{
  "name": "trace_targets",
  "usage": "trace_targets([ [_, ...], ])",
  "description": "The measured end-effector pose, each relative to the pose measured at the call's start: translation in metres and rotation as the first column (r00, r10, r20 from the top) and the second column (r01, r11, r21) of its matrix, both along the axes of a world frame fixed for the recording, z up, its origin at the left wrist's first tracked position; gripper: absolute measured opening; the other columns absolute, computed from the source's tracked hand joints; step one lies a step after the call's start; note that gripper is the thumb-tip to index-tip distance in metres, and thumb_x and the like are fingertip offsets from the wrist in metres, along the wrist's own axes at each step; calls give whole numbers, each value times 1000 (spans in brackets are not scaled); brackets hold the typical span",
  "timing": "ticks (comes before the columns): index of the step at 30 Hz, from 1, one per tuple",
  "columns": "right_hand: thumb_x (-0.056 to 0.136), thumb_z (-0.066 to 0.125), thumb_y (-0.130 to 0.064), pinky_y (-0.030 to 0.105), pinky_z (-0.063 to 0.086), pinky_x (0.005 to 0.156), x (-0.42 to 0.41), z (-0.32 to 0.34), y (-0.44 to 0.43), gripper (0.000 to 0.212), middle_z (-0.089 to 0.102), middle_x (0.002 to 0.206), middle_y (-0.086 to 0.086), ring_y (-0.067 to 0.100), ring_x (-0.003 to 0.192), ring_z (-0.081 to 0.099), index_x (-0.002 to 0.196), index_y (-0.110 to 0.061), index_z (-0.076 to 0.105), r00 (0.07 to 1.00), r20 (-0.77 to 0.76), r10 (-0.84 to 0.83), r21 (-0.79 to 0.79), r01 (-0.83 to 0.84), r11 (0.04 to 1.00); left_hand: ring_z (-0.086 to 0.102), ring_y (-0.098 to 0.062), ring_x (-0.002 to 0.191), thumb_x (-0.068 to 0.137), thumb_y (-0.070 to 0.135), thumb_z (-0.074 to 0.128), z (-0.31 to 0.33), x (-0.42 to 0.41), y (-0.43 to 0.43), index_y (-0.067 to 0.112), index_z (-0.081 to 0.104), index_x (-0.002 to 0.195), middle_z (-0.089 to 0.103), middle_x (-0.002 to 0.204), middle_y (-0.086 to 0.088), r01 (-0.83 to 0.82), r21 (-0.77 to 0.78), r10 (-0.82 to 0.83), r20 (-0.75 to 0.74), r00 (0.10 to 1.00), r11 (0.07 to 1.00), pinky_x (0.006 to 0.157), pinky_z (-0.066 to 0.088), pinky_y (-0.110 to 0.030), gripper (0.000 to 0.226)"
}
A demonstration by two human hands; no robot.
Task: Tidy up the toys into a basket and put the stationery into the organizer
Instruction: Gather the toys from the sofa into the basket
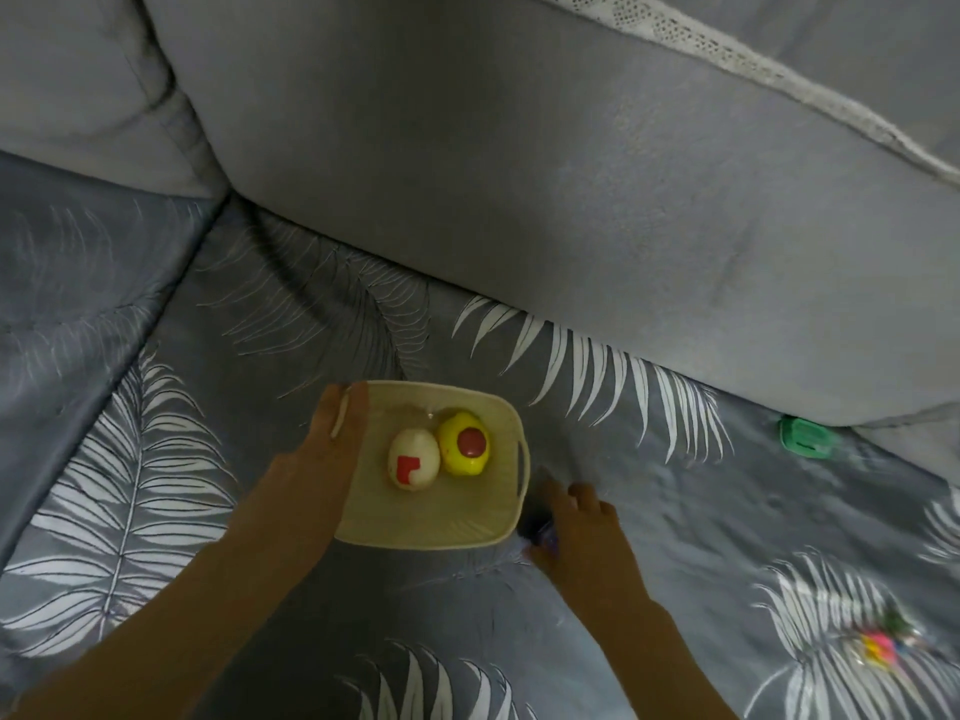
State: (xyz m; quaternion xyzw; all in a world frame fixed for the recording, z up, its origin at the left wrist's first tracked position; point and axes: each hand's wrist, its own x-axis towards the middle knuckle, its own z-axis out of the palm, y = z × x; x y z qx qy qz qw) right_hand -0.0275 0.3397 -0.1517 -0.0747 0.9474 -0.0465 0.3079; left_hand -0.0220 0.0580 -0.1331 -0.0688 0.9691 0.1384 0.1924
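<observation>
Basket point(483, 522), cream and woven, sits low in the middle of the head view on a grey leaf-print cover point(156, 459). 2 egg-shaped toys lie inside it, touching: a white egg point(414, 459) with a red angular mark, and a yellow egg point(463, 444) with a red disc at its 2 o'clock. The left hand point(337, 444) lies along the basket's 9 o'clock rim, and a strip of rim shows between thumb and fingers, so it pinches that edge. The right hand point(576, 522) is down on the cover at the basket's 4 o'clock, just beside the wall, its fingers bent over a small dark purplish object point(541, 530). That patch is blurred, and I cannot tell whether the fingers have closed on it. A green item point(805, 433) lies well apart at 3 o'clock, against the foot of a grey cushion point(519, 200). Small coloured pieces point(878, 644), too blurred to name, lie farther out at 4 o'clock.
</observation>
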Motion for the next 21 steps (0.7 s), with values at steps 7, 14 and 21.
trace_targets([
  [7,83,70,-16,32,48,74,10,-15,-10,33,56,109,13,31,93,58,112,-8,54,972,-136,-192,-132,174,976,59,-41,107,90,18,52,-3,2,2,32,-16,147,14,155,-6,-235,109,224,102,969,966,91,47,-50,90],
  [14,70,84,-15,22,38,85,-18,58,-47,63,60,115,8,15,105,46,124,-11,51,830,-488,-269,-445,29,895,54,-35,114,74,66,31,17,4,-5,39,25,140,51,130,-9,-163,172,150,83,985,972,100,43,-46,72],
  [21,63,86,-25,40,56,83,-14,82,-118,80,63,120,14,31,100,67,129,-17,42,905,-421,-69,-536,-186,824,54,-31,117,86,43,53,68,0,-7,28,11,148,46,137,-8,-272,190,226,231,946,943,96,42,-38,77],
])
